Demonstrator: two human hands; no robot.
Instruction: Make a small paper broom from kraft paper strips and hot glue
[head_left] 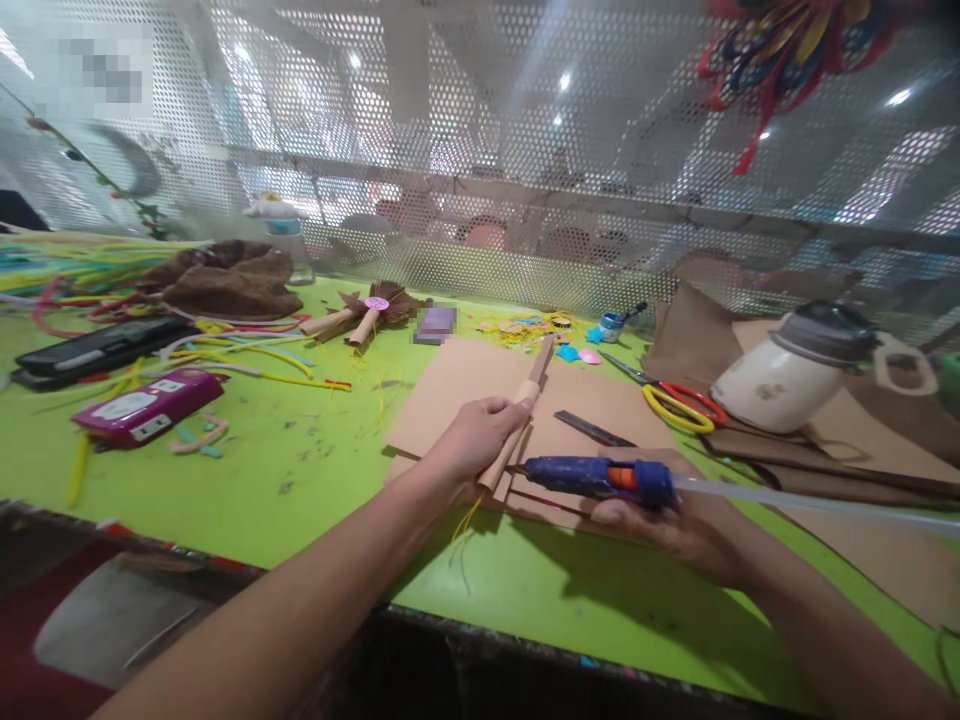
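Note:
My left hand (487, 430) grips a rolled brown paper tube (499, 470) with a flat brown strip (546, 358) reaching out of its far end. Thin yellow strings (466, 525) hang from the near end. In my right hand (660, 525) is a blue glue gun (566, 474) with an orange part and a long clear glue stick (795, 497) out of its back. Its nozzle is at the tube's near end; whether they touch I cannot tell. Beneath lie brown paper sheets (442, 390), with a dark flat strip (592, 430) on top.
Scissors (679, 405) with red and yellow handles and a white mug (780, 370) stand at right, by dark brown paper (690, 330). At left are a purple device (150, 405), a black case (105, 348) and colourful tubes. Finished-looking paper pieces (367, 315) lie behind. A perforated screen (480, 150) closes the back.

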